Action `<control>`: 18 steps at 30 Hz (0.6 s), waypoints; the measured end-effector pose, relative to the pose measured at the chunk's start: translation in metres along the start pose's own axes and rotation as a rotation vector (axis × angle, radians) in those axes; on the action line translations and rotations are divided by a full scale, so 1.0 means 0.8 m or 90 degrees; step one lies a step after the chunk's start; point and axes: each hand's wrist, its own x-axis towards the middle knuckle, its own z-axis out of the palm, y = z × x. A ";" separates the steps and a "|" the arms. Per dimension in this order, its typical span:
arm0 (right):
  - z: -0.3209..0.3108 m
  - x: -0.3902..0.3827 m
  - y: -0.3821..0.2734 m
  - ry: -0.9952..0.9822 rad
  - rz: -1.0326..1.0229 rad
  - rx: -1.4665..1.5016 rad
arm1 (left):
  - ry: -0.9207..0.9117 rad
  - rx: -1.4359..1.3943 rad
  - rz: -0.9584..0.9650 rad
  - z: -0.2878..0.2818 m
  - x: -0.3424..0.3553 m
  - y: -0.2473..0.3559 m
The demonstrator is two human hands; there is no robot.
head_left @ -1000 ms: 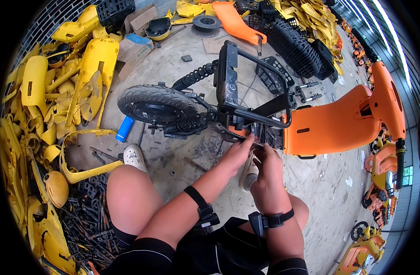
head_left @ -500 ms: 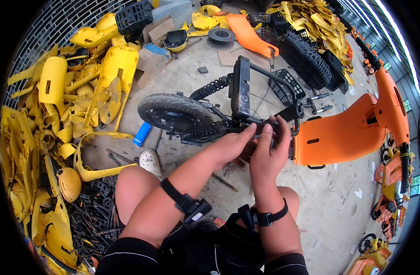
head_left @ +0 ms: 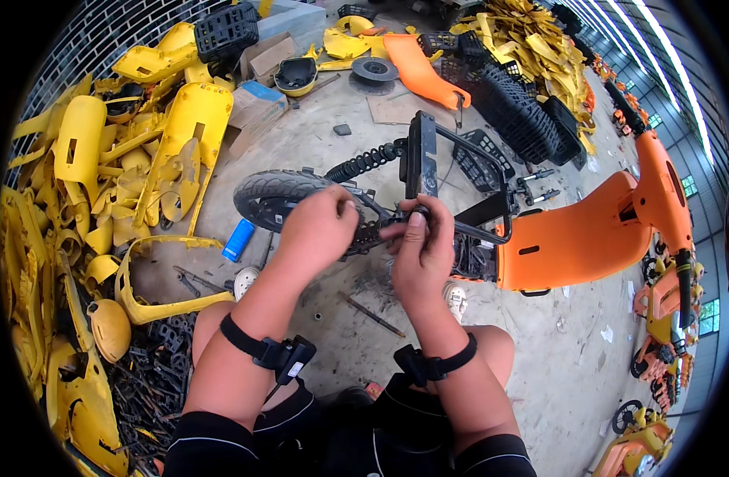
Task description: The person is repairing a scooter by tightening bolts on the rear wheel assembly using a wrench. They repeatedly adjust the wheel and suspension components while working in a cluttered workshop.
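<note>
In front of me lies a partly stripped scooter with a black metal frame (head_left: pixel 416 159), a rear wheel (head_left: pixel 273 191) and an orange front body (head_left: pixel 575 238). A black coil-spring shock absorber (head_left: pixel 364 164) slants between wheel and frame. My left hand (head_left: pixel 321 226) is closed beside the wheel and the lower spring; whatever its fingers hold is hidden. Close by, at the base of the frame's upright, my right hand (head_left: pixel 425 250) has thumb and curled fingers together around a small dark part that I cannot make out.
Yellow plastic panels (head_left: pixel 186 135) are heaped at the left, over black scrap pieces (head_left: pixel 162 381). A blue can-like object (head_left: pixel 238 240) and a thin rod (head_left: pixel 371 313) lie on the concrete floor. Black baskets (head_left: pixel 523 111) are stacked at the far right.
My left hand has moved left, away from the frame to beside the rear wheel. My right hand has shifted left and slightly down along the frame. The view has shifted a little.
</note>
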 end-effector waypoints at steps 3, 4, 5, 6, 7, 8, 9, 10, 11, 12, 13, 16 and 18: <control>0.033 0.007 -0.003 0.002 0.004 0.104 | 0.033 0.023 -0.017 -0.024 0.012 -0.009; 0.045 0.010 -0.006 0.003 0.017 0.137 | 0.036 0.005 -0.017 -0.028 0.015 -0.012; 0.058 0.011 -0.008 0.010 0.067 0.154 | 0.040 -0.012 -0.015 -0.035 0.016 -0.014; 0.071 0.009 -0.012 0.019 0.104 0.136 | 0.042 -0.029 -0.015 -0.038 0.019 -0.018; 0.087 0.005 -0.006 0.038 0.121 0.118 | 0.054 -0.036 -0.006 -0.040 0.021 -0.022; 0.103 0.001 -0.001 0.057 0.139 0.100 | 0.064 -0.036 -0.012 -0.044 0.023 -0.023; 0.120 -0.001 0.002 0.130 0.102 0.113 | 0.074 -0.036 -0.018 -0.050 0.025 -0.022; 0.123 -0.001 0.004 0.156 0.121 0.128 | 0.085 -0.035 -0.025 -0.055 0.027 -0.023; 0.131 0.000 -0.004 0.173 0.142 0.149 | 0.115 -0.059 -0.018 -0.061 0.031 -0.036; 0.140 0.001 -0.007 0.190 0.165 0.169 | 0.131 -0.077 -0.021 -0.070 0.033 -0.048; 0.144 0.005 -0.003 0.103 0.219 0.125 | 0.148 -0.095 -0.024 -0.080 0.036 -0.061; 0.173 -0.024 0.097 0.025 0.247 -0.156 | 0.130 -0.154 -0.032 -0.083 0.034 -0.050; 0.172 -0.047 0.148 0.045 0.264 -0.224 | 0.108 -0.154 -0.025 -0.091 0.033 -0.047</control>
